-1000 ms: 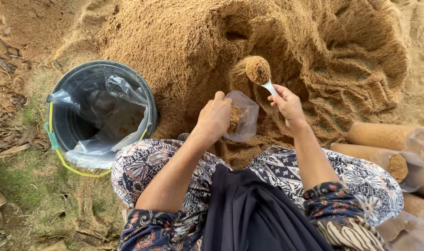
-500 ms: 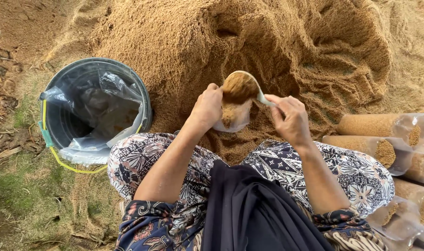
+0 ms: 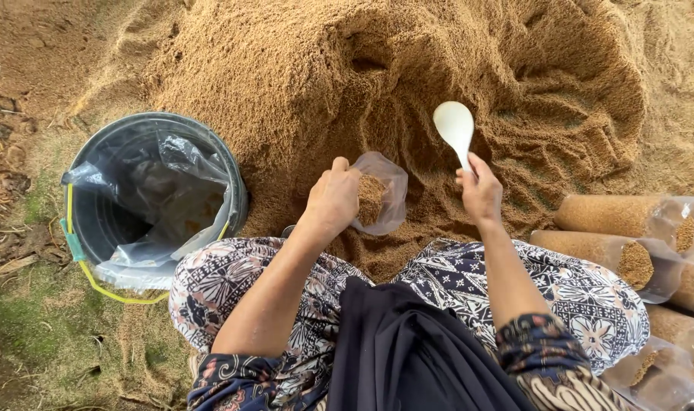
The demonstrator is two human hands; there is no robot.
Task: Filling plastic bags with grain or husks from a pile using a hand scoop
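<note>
Two hands busy: my left hand [image 3: 333, 199] pinches the mouth of a small clear bag [image 3: 379, 199], partly filled with sawdust, held just above my lap at the foot of the pile. My right hand [image 3: 480, 192] grips a white spoon [image 3: 454, 126] by its handle, bowl up, empty, over the sawdust pile [image 3: 408, 68]. Risk: the soft bag mouth could fold shut under my pinch, so a scoop spills onto my patterned skirt [image 3: 568, 297]. A loose grip could drop the bag. Outward: black bucket [image 3: 237, 190] with plastic liner to my left, filled clear rolls [image 3: 621, 217] stacked at right. Ground is bare dirt, outdoors, some moss.
</note>
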